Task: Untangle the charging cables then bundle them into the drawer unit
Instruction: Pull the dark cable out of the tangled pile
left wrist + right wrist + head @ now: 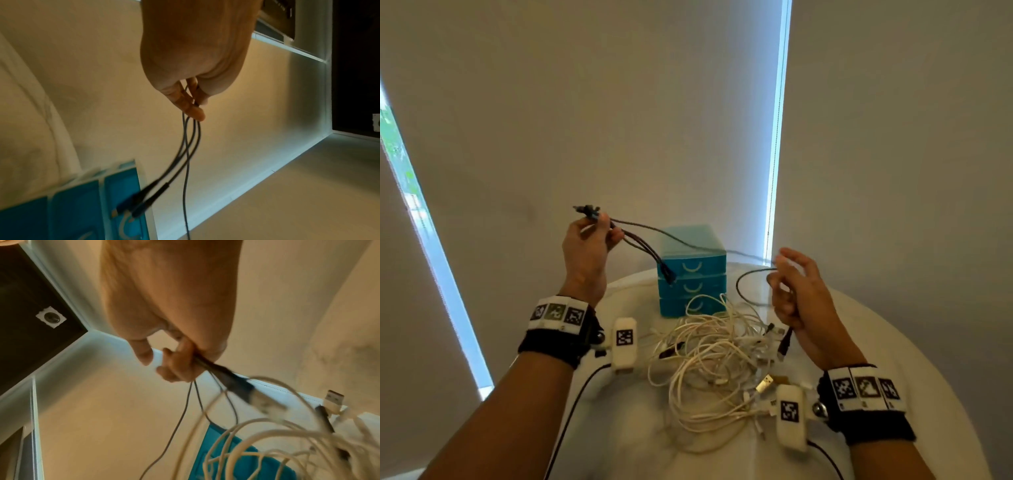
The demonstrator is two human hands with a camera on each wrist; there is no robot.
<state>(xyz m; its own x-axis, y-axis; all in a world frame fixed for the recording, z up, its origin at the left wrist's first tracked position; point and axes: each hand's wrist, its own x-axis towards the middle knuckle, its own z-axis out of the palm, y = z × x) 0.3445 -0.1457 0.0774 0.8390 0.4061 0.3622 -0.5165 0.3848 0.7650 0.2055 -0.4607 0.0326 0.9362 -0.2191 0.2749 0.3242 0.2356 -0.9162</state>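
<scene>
Both hands [585,251] [803,308] grip the dark cable [688,244] stretched between.

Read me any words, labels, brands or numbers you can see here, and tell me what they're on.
No readable text anywhere.
Wristbands: black-and-white square code markers only, no letters.
White wrist modules: one code marker each, no words.
Teal drawer unit: no label visible.
White USB plug: no marking legible.

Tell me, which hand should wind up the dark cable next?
Probably the right hand. It grips the dark cable near its plug end, low beside the drawer unit, where the slack loops. The left hand is raised, pinching the bunched ends, so it can just hold steady.
</scene>
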